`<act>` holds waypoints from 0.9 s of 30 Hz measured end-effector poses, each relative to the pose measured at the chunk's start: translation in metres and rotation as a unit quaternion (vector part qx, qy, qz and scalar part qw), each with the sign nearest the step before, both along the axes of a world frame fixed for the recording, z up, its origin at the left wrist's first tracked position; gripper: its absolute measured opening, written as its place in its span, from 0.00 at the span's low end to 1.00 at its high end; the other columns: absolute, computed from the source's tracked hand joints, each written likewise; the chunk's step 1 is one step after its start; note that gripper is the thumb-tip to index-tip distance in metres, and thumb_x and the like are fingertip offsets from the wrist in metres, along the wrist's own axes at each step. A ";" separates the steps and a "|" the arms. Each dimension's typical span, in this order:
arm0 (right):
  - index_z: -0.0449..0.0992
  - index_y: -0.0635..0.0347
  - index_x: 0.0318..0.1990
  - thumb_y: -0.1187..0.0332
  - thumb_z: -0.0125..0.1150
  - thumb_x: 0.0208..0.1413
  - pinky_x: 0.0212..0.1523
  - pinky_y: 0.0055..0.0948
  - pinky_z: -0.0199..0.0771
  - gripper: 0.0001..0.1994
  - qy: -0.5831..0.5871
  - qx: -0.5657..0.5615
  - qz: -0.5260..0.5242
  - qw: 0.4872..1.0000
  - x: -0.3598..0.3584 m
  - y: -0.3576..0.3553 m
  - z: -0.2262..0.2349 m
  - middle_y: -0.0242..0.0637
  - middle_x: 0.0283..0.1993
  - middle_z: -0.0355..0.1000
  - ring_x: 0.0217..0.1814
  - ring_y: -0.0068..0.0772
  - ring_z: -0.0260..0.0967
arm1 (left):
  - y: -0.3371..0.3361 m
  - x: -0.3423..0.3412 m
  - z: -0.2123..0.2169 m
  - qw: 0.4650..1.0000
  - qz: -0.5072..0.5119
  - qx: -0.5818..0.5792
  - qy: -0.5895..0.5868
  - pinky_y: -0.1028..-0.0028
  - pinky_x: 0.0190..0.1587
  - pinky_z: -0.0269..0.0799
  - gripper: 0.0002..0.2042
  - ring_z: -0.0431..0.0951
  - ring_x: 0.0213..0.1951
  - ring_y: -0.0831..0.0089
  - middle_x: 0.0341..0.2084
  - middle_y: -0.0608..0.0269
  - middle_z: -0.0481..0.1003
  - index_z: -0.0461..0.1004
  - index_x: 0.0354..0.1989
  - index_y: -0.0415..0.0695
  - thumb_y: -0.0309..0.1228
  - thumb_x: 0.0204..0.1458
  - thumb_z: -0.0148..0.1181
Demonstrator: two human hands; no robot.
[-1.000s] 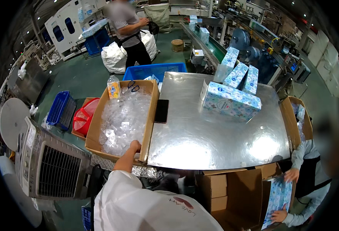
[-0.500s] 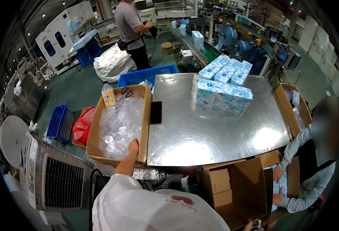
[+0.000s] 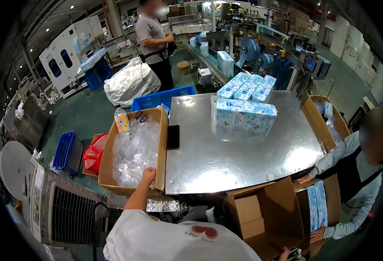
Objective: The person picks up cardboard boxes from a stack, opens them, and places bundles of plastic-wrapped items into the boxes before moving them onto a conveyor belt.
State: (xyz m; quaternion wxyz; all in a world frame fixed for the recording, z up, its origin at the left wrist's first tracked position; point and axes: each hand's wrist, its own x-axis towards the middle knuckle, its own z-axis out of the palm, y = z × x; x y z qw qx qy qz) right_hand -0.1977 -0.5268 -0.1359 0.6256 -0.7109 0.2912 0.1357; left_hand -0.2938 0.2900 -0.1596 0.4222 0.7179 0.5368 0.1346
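My left hand [image 3: 148, 175] is closed over the near right corner of a cardboard box [image 3: 162, 150], next to a heap of clear plastic pieces [image 3: 132, 163]; what its fingers hold, if anything, is hidden. Low on the right, my right hand [image 3: 284, 253] grips the near edge of an open carton [image 3: 282, 209], with only part of the fingers showing. The carton stands tilted against the metal table [image 3: 200, 161], its inside showing bare brown flaps. On the table, a blue-and-white patterned pack [image 3: 245, 114] stands in front of three similar packs [image 3: 247, 88].
A phone [image 3: 173, 137] lies by the box. At right, a co-worker's hands [image 3: 317, 234] touch a carton of packs [image 3: 317, 204]. Another box [image 3: 324, 124] is beyond. A blue crate [image 3: 161, 99] sits behind the table; an air cooler [image 3: 72, 209] stands at left. Another person stands behind.
The view has shifted slightly. The co-worker's hands have moved apart on the carton, uncovering the packs in it. The standing person has turned. My hands stay at the box and carton.
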 end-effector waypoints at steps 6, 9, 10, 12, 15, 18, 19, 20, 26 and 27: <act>0.68 0.67 0.31 0.62 0.53 0.45 0.33 0.37 0.62 0.14 -0.004 0.022 -0.013 1.000 0.002 0.002 -0.004 0.47 0.33 0.66 0.33 0.42 0.63 | -0.003 -0.018 0.010 0.991 -0.099 0.019 0.087 0.70 0.25 0.67 0.05 0.70 0.18 0.69 0.14 0.54 0.71 0.75 0.24 0.42 0.25 0.41 0.52; 0.67 0.67 0.31 0.63 0.53 0.44 0.32 0.37 0.61 0.14 -0.014 0.027 -0.033 0.999 -0.004 -0.001 -0.003 0.47 0.33 0.66 0.32 0.42 0.63 | -0.041 0.007 0.057 0.978 -0.068 0.192 0.041 0.72 0.26 0.68 0.06 0.72 0.20 0.69 0.15 0.55 0.72 0.74 0.28 0.43 0.23 0.41 0.52; 0.67 0.67 0.31 0.63 0.53 0.44 0.32 0.37 0.60 0.14 -0.012 0.033 -0.033 0.999 -0.004 -0.001 -0.003 0.47 0.33 0.66 0.32 0.42 0.63 | -0.046 0.006 0.061 0.977 -0.031 0.208 -0.009 0.72 0.27 0.68 0.07 0.73 0.22 0.68 0.17 0.55 0.72 0.74 0.29 0.43 0.22 0.42 0.52; 0.67 0.67 0.31 0.64 0.52 0.43 0.32 0.37 0.60 0.13 -0.016 0.042 -0.037 0.998 -0.005 0.001 -0.005 0.47 0.33 0.65 0.32 0.42 0.62 | -0.057 0.008 0.066 0.965 0.039 0.235 -0.112 0.72 0.29 0.69 0.08 0.74 0.24 0.68 0.19 0.55 0.74 0.73 0.32 0.43 0.21 0.43 0.51; 0.66 0.67 0.32 0.65 0.52 0.43 0.31 0.38 0.59 0.13 -0.024 0.057 -0.051 0.997 -0.005 0.003 -0.005 0.46 0.33 0.65 0.32 0.42 0.62 | -0.071 0.016 0.063 0.948 0.057 0.254 -0.182 0.73 0.33 0.70 0.11 0.76 0.29 0.69 0.27 0.54 0.74 0.71 0.37 0.40 0.17 0.43 0.50; 0.66 0.67 0.32 0.65 0.52 0.42 0.30 0.38 0.58 0.13 -0.031 0.074 -0.062 0.995 -0.004 0.004 -0.005 0.46 0.33 0.65 0.32 0.42 0.62 | -0.073 0.016 0.054 0.939 0.104 0.247 -0.216 0.72 0.37 0.70 0.11 0.76 0.32 0.65 0.30 0.52 0.74 0.70 0.38 0.38 0.18 0.45 0.49; 0.66 0.67 0.32 0.66 0.52 0.42 0.30 0.38 0.58 0.13 -0.033 0.080 -0.068 0.994 -0.003 0.005 -0.005 0.46 0.34 0.65 0.32 0.42 0.62 | -0.077 0.018 0.055 0.940 0.123 0.233 -0.216 0.71 0.38 0.69 0.11 0.75 0.33 0.63 0.31 0.51 0.74 0.70 0.39 0.37 0.19 0.45 0.48; 0.65 0.67 0.32 0.66 0.52 0.42 0.30 0.38 0.57 0.13 -0.034 0.084 -0.073 0.993 -0.004 0.004 -0.005 0.46 0.34 0.64 0.32 0.42 0.61 | -0.082 0.021 0.056 0.938 0.101 0.284 -0.170 0.70 0.39 0.69 0.11 0.75 0.34 0.60 0.32 0.50 0.74 0.70 0.39 0.37 0.20 0.46 0.48; 0.64 0.67 0.33 0.68 0.51 0.40 0.29 0.38 0.56 0.13 -0.053 0.114 -0.099 0.987 -0.003 0.006 -0.002 0.45 0.34 0.64 0.32 0.42 0.61 | -0.100 0.037 0.077 0.928 0.060 0.358 -0.089 0.64 0.42 0.66 0.10 0.72 0.37 0.52 0.33 0.47 0.72 0.71 0.39 0.37 0.26 0.49 0.47; 0.64 0.67 0.33 0.68 0.51 0.40 0.28 0.38 0.55 0.13 -0.054 0.124 -0.102 0.986 -0.003 0.010 -0.003 0.45 0.34 0.64 0.32 0.42 0.61 | -0.096 0.036 0.079 0.928 0.065 0.356 -0.088 0.64 0.41 0.66 0.10 0.72 0.37 0.52 0.33 0.47 0.72 0.71 0.39 0.37 0.26 0.49 0.47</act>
